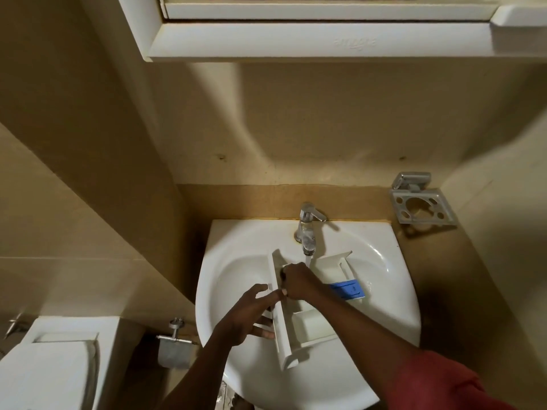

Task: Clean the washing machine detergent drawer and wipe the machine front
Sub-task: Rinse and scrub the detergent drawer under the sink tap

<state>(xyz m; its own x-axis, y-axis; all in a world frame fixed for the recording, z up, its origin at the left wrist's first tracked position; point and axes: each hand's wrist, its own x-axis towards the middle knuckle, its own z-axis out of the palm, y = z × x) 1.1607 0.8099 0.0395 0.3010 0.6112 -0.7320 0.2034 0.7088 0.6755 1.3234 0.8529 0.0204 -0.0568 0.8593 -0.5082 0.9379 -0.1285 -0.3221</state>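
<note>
Got the detergent drawer (314,326) in the sink (236,255) under the tap (307,229). Bracing it with left hand (246,315), grip spread open. Can't tell grip of right hand (299,284) inside it.

Single head-worn wide-angle view, close above the sink (236,261), tilted steeply down, facing the wall (296,128), left hand (251,309) and right hand (299,281) low centre, cabinet (296,39) at top edge.

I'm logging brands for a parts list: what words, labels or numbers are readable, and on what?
Embossed word on the white cabinet frame: too faint and blurred to read.
Marks on the blue insert of the detergent drawer: too small to read.
No other text shows.
</note>
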